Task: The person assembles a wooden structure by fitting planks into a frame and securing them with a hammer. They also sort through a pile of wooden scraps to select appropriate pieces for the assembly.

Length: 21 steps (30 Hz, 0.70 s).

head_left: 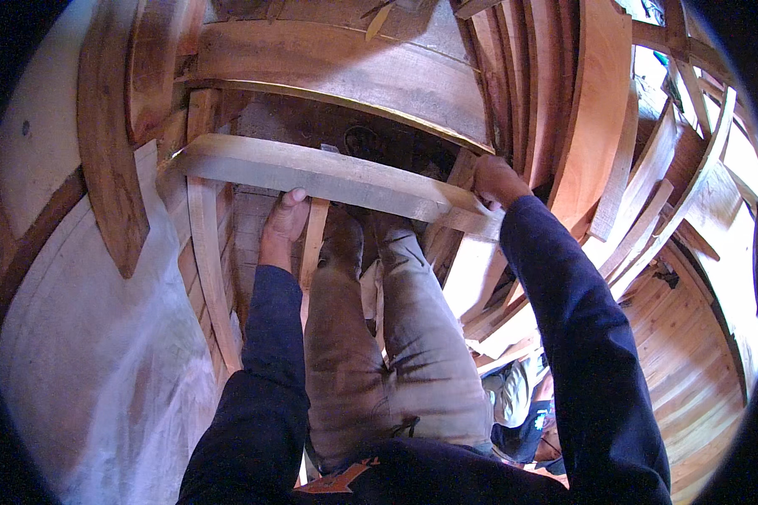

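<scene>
A long squared wooden beam (328,172) lies crosswise in front of me, its near face pale and grey. My left hand (286,223) grips it left of the middle, thumb pressed on the near face; the other fingers are largely hidden. At the beam's right end, my right hand (497,181) is closed with the fingers curled at its upper edge. The beam's left end comes close to an upright wooden post (206,219).
A wide curved plank (337,67) spans the far side. Several curved boards (589,109) lean at the right. Whitish sheeting (101,353) covers the left. A strip-planked wooden surface (682,362) curves at lower right, and another person (522,412) is partly visible beneath my right arm.
</scene>
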{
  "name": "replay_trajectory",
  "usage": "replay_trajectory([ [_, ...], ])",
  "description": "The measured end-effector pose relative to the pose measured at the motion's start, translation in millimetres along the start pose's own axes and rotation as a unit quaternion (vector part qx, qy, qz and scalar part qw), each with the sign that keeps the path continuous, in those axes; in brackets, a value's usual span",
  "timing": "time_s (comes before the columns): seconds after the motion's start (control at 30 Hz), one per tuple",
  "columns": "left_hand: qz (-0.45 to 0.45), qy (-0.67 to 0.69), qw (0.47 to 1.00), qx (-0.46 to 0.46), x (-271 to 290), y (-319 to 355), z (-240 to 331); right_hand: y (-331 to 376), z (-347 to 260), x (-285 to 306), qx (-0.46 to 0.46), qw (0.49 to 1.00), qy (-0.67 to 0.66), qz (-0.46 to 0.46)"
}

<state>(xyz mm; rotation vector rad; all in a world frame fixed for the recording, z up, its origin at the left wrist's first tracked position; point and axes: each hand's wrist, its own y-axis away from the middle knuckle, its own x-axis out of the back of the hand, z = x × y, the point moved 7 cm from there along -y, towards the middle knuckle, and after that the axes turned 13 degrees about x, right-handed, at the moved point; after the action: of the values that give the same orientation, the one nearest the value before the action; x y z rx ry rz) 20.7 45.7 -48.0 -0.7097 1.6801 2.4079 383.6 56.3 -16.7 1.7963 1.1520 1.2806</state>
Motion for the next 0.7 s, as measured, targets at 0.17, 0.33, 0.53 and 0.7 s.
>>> replay_trajectory([
  [0.17, 0.012, 0.017, 0.999, 0.025, 11.7, -1.0, -4.9, 25.2, -5.1, -8.3, 0.029, 0.96, -0.213, -0.182],
  [0.33, -0.003, 0.015, 0.999, 0.033, 22.2, -10.9, -9.3, 47.4, -9.2, -11.2, 0.157, 0.96, -0.112, -0.204],
  [0.53, -0.026, 0.011, 0.999, 0.032, 38.2, -8.5, -7.8, 60.2, -12.9, 2.7, 0.091, 0.964, -0.235, -0.088],
  [0.7, -0.03, 0.006, 0.998, 0.064, 32.8, -2.6, -5.2, 80.9, -1.2, 5.8, 0.146, 0.925, -0.347, 0.048],
])
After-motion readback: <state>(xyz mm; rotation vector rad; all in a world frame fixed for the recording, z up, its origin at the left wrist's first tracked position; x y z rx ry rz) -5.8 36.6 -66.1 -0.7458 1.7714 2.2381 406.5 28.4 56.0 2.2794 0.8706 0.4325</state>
